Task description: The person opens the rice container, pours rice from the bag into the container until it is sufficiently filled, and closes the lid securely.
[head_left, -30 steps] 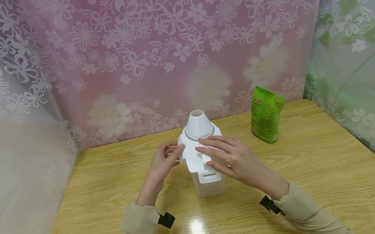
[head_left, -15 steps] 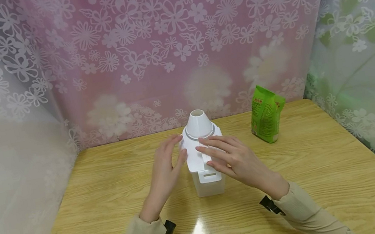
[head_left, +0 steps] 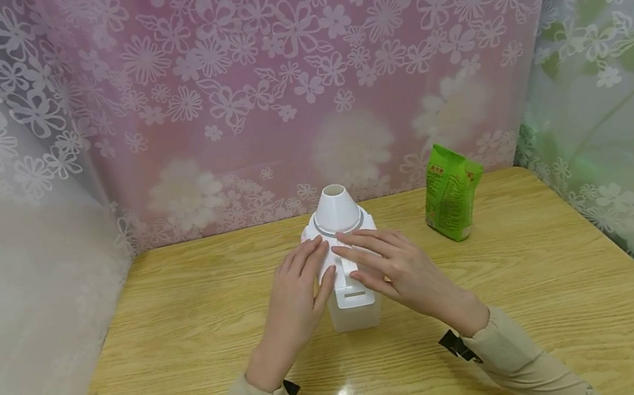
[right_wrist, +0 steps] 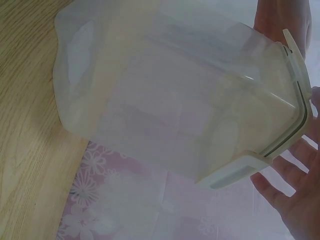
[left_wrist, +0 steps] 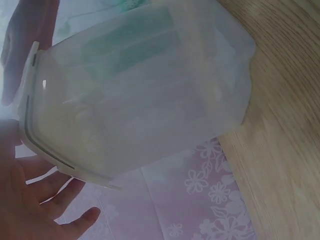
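Note:
A translucent food storage container [head_left: 356, 319] stands upright on the table, with a white lid and a front latch [head_left: 355, 297]. On top of the lid sits a white cone-shaped cup [head_left: 337, 213], narrow opening up. My left hand [head_left: 294, 293] lies over the lid's left part, fingers extended and thumb at its front. My right hand [head_left: 403, 268] rests over the right side with spread, fairly straight fingers. In the left wrist view, the left fingers [left_wrist: 59, 197] extend past the lid's edge. The right wrist view shows a side latch [right_wrist: 234, 170] angled along the clear wall.
A green printed bag [head_left: 450, 195] stands on the wooden table [head_left: 188, 331] to the back right. Flowered curtains [head_left: 299, 88] enclose the table at the back and both sides.
My left hand has let go of the white flap sticking out on the container's left side and moved right, onto the lid. The right hand, container and green bag stay in place.

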A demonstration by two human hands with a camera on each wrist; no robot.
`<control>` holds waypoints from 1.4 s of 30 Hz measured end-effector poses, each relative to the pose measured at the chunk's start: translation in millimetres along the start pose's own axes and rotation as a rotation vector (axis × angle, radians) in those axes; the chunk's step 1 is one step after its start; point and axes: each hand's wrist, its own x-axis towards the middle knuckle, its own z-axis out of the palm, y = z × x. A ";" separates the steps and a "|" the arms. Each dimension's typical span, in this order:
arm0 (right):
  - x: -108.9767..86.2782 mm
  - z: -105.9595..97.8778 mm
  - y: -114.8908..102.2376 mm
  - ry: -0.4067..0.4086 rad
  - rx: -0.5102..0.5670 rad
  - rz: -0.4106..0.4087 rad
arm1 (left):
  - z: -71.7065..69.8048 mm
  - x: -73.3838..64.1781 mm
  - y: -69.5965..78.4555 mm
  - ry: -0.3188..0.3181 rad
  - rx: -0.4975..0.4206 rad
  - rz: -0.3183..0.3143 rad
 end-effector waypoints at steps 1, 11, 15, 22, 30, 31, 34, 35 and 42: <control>0.0 -0.1 -0.1 0.000 0.001 0.001 | 0.5 -0.3 0.0 0.002 0.007 0.003; -0.1 -0.3 -0.2 -0.008 0.004 0.002 | 2.7 -1.1 -2.9 0.033 0.097 0.070; 0.7 -1.1 -1.0 -0.015 0.006 0.009 | 1.9 -0.7 -3.0 0.022 0.136 0.080; 1.4 -1.5 -2.3 -0.013 0.036 0.039 | 1.2 0.0 -3.4 0.024 0.167 0.094; 3.1 -3.3 -3.0 -0.006 0.085 0.058 | 2.7 -0.6 -5.5 0.026 0.156 0.096; 3.8 -4.1 -3.0 -0.010 0.090 0.060 | 2.8 -0.7 -5.7 0.026 0.156 0.094; 6.1 -7.2 -2.6 -0.015 0.122 0.072 | 2.7 -1.0 -6.1 0.022 0.154 0.087; 6.8 -8.5 -2.1 -0.015 0.139 0.077 | 2.8 -1.1 -6.2 0.020 0.154 0.085; 9.3 -16.7 8.0 0.072 0.210 0.171 | 2.8 -0.4 -5.9 0.038 0.147 0.094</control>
